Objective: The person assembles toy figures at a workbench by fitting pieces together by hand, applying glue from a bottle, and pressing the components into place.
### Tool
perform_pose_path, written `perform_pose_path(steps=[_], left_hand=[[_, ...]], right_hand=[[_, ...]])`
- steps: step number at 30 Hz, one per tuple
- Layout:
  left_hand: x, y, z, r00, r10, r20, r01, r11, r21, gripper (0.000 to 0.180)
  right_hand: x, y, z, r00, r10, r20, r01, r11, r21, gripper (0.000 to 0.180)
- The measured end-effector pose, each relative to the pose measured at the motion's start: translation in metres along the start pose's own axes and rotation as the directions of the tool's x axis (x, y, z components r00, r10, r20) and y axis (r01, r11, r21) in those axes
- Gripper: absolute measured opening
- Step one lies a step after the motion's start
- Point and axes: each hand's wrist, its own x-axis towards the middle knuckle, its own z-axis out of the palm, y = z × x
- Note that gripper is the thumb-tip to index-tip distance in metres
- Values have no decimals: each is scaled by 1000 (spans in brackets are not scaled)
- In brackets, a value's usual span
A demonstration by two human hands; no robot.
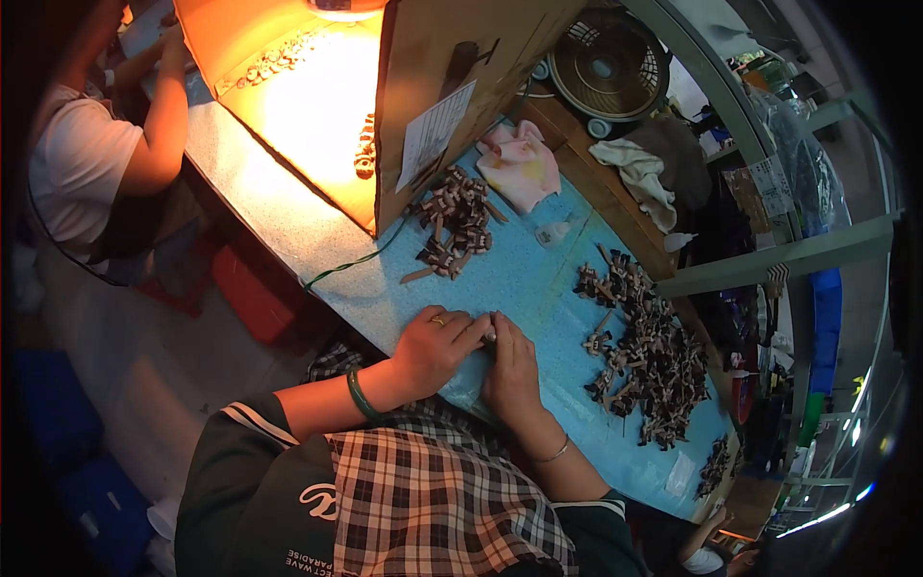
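Note:
My left hand [435, 354] and my right hand [512, 375] meet over the near edge of the blue tabletop [548, 317]. Both are closed, with the fingertips pinching together on a small pale piece [490, 335] whose kind is mostly hidden by the fingers. Beyond my left hand lies a heap of small brown and dark strip-like parts [460, 223]. To the right of my right hand spreads a larger heap of similar dark brown parts [654, 361]. A small white squeeze bottle [554, 233] lies on the table beyond the hands.
A cardboard box [437, 106] lit inside by a bright lamp [346, 8] stands at the far left. A stained pink cloth [519, 165], a fan [608, 65] and a wooden ledge [615, 207] line the far side. Another person [91, 163] sits at the left.

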Motion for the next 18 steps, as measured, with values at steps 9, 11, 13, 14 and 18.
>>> perform_pose_path(steps=[9, 11, 13, 14, 18], left_hand=[[6, 2, -3, 999, -43, 32, 46, 992, -117, 37], [7, 0, -2, 995, -95, 20, 97, 968, -231, 34], [14, -1, -2, 987, -148, 61, 160, 945, -285, 32], [17, 0, -3, 973, -204, 106, 228, 913, -338, 30], [34, 0, -1, 918, -286, 273, 390, 767, -510, 25]], right_hand=[[-6, 1, 6, 999, -10, -52, 10, 1000, 2, 70], [-2, 4, -4, 1000, -12, -4, 12, 1000, 22, 70], [3, 9, -12, 999, 49, -10, -43, 941, 337, 64], [3, 12, -12, 999, 51, -11, -45, 940, 339, 64], [5, 26, 3, 966, 230, -118, -91, 730, 677, 43]])
